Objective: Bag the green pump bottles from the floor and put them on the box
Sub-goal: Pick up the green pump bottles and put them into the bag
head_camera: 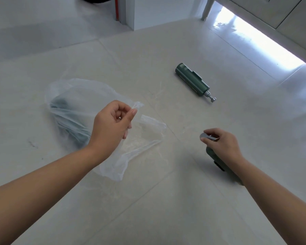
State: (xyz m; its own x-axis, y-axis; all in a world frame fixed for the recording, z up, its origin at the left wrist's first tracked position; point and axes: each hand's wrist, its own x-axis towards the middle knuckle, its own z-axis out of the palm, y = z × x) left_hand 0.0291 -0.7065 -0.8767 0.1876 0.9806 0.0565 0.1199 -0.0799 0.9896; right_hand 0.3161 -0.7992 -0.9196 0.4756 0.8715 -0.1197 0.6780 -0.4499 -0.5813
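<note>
With your left hand [111,122] pinching the bag [81,92] by 1 edge, the bottle [212,156] your right hand [223,145] grips by its pump [205,136] may snag.

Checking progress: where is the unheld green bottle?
Head view, upper right: the loose bottle lies on the floor beyond the right hand, apart from the bag.

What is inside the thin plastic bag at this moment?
A dark green shape shows through the plastic bag, likely one pump bottle. The cloudy film hides its pump and details.
</note>
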